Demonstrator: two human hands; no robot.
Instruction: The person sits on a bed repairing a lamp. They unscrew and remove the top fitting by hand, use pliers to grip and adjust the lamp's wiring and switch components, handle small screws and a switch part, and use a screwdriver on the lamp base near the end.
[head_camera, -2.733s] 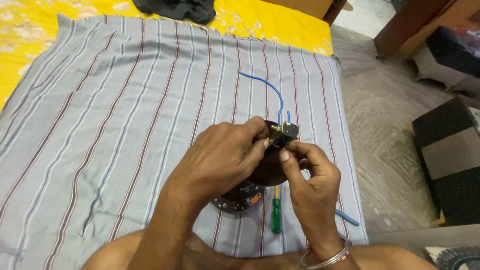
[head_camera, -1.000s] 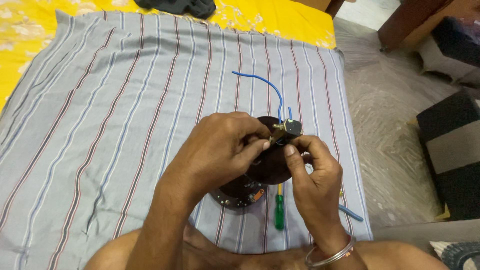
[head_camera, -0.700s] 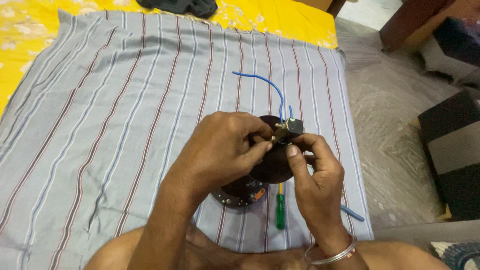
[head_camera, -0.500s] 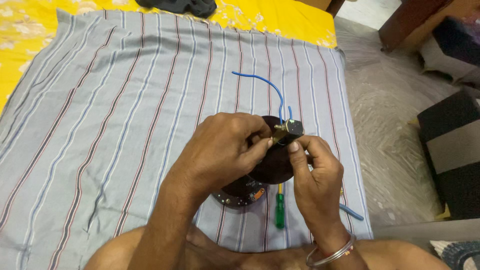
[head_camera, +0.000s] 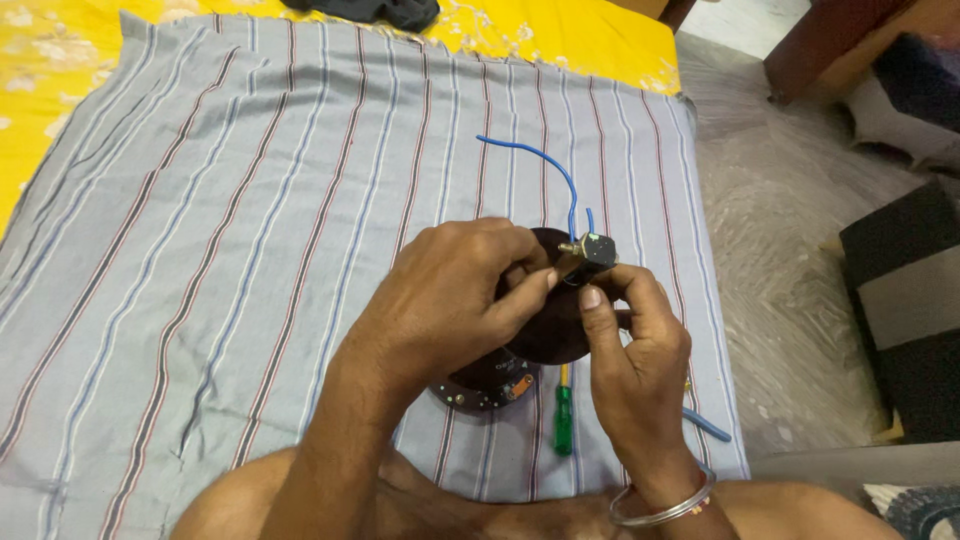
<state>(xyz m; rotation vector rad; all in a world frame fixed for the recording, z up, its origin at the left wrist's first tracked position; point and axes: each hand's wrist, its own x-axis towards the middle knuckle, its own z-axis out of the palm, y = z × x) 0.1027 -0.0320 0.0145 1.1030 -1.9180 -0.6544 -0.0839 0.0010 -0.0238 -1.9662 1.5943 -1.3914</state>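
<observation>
Two bare hands meet above a striped grey cloth (head_camera: 250, 250) spread over a yellow bedsheet (head_camera: 60, 90), near the cloth's near right corner. Closest to the person, a green-handled screwdriver (head_camera: 564, 420) lies on the cloth just below the work, with a round dark base plate (head_camera: 480, 385) beside it and a loose blue wire end (head_camera: 708, 425) toward the right edge. The right hand (head_camera: 640, 370), a metal bangle (head_camera: 660, 505) at its wrist, pinches a small black component (head_camera: 597, 249) with a brass stub between thumb and forefinger. The left hand (head_camera: 450, 300) closes its fingers on the same part from the other side, over a dark brown domed cover (head_camera: 555, 335). A thin blue wire (head_camera: 540, 165) arcs from the component toward the cloth's far edge. The part looks light, hard and small enough to slip, so its squared black body seems the surer hold; the wire looks limp and likely to tug at its joint. Beyond, a dark garment (head_camera: 370, 12) lies at the far edge.
</observation>
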